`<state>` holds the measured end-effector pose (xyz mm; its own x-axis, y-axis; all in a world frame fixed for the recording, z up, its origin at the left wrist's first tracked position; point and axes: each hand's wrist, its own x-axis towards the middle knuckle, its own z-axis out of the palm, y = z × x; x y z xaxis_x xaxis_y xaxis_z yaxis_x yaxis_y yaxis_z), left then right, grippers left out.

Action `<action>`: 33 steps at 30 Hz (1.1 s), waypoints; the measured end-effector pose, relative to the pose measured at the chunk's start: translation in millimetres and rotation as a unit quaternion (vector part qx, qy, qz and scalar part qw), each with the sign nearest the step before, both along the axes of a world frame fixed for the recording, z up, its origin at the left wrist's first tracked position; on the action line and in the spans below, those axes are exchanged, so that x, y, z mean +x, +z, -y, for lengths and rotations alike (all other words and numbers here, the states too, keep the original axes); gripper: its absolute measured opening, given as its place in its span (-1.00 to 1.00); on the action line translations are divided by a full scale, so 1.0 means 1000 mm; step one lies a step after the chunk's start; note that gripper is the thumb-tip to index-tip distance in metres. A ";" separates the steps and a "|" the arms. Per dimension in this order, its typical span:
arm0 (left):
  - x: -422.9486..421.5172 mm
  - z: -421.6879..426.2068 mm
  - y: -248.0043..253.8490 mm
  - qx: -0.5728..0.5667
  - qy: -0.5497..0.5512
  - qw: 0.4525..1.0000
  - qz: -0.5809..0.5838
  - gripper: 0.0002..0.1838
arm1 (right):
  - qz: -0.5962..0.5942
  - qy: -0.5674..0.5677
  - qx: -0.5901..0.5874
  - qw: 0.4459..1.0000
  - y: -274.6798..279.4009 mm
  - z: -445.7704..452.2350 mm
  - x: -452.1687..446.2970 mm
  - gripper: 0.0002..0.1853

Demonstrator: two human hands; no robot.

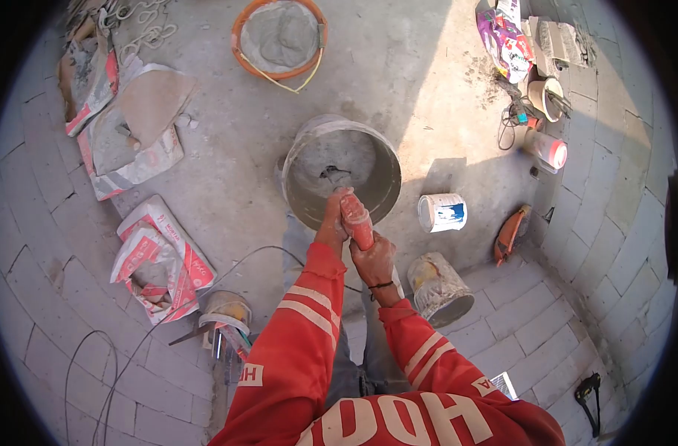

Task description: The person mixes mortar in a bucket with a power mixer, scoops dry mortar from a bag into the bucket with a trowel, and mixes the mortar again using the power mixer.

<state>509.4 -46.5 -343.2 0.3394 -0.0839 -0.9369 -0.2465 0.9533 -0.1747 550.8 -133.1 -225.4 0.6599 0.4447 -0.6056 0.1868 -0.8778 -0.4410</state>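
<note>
Both hands are wrapped round a red power drill (358,223) caked with grey dust. My left hand (334,221) grips its front part, and my right hand (374,262) closes on the rear end. The drill points down into a large grey bucket (389,167) that stands on the floor in front of me. Inside is a wet grey mix (346,154), with a dark hollow where the tool's tip goes in. The attachment itself is mostly hidden by the hands and the mix.
An orange bucket (238,37) of grey mix stands ahead. Torn cement bags (157,160) lie to the left, and a dark cord (242,259) crosses the floor. To the right are a white paint pail (443,212), a tipped bucket (435,282) and an orange tool (511,234).
</note>
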 end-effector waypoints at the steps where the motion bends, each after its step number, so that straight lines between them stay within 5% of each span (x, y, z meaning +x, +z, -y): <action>1: -0.002 -0.006 0.004 0.009 0.003 1.000 0.000 -0.77 | -0.003 0.004 0.011 1.000 -0.001 -0.003 -0.002 -0.77; 9: 0.002 -0.034 0.060 0.173 0.037 0.982 0.073 -0.58 | 0.029 -0.024 0.025 0.999 -0.008 -0.026 0.003 -0.77; 14: 0.013 -0.019 0.037 0.085 0.036 0.994 0.065 -0.67 | 0.025 -0.028 0.009 0.999 0.001 -0.016 0.009 -0.74; 22: 0.011 -0.060 0.086 0.096 0.006 0.995 -0.017 -0.66 | 0.009 -0.038 0.054 0.998 -0.005 -0.030 -0.005 -0.74; 25: 0.004 -0.052 0.060 0.130 0.001 0.991 0.037 -0.57 | 0.013 -0.041 0.047 0.998 -0.008 -0.038 -0.001 -0.73; 33: 0.027 -0.034 0.010 -0.031 -0.065 0.996 0.044 -0.73 | -0.004 -0.057 0.016 0.998 0.004 -0.026 0.011 -0.70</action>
